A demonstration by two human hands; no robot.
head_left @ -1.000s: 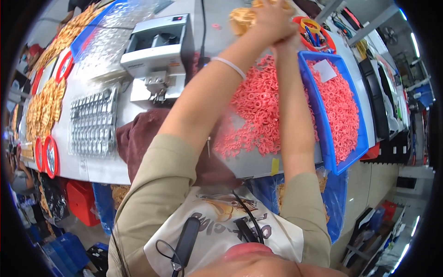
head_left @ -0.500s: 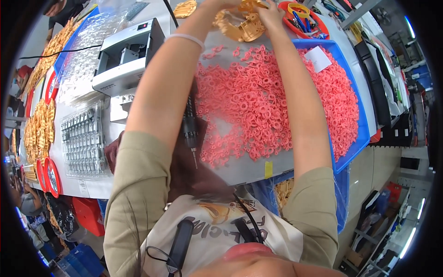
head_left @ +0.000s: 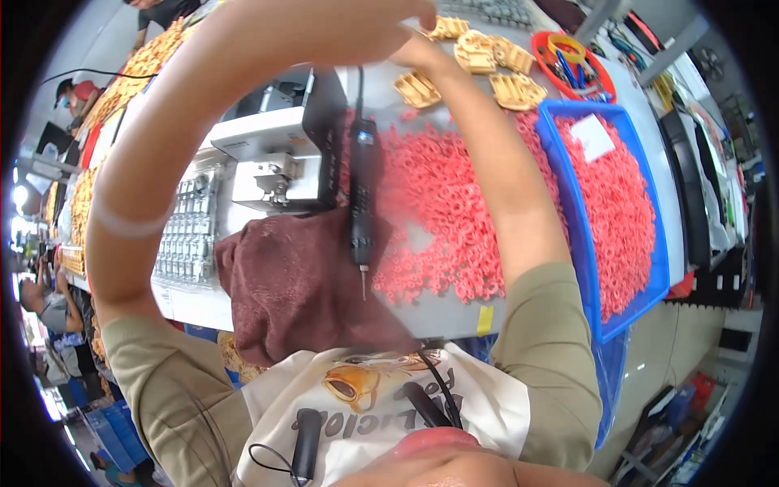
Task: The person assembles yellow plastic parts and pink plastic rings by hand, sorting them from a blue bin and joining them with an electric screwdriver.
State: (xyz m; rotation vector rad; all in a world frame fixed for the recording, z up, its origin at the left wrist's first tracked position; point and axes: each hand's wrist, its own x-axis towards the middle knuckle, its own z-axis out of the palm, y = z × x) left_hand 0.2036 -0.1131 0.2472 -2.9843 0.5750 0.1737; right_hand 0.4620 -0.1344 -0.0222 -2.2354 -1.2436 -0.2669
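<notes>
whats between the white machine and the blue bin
Between the white machine and blue bin, the head view shows a black driver tool, then loose pink rings with the right forearm above them.

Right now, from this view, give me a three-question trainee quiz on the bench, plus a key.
1. Which side of the loose pink rings is the blue bin on: A, left; B, right?
2. True or false: neither the left hand nor the right hand holds the screwdriver.
3. Fill in: the yellow parts lie left of the ____ tray.
Key: 1 B; 2 true; 3 red.
</notes>
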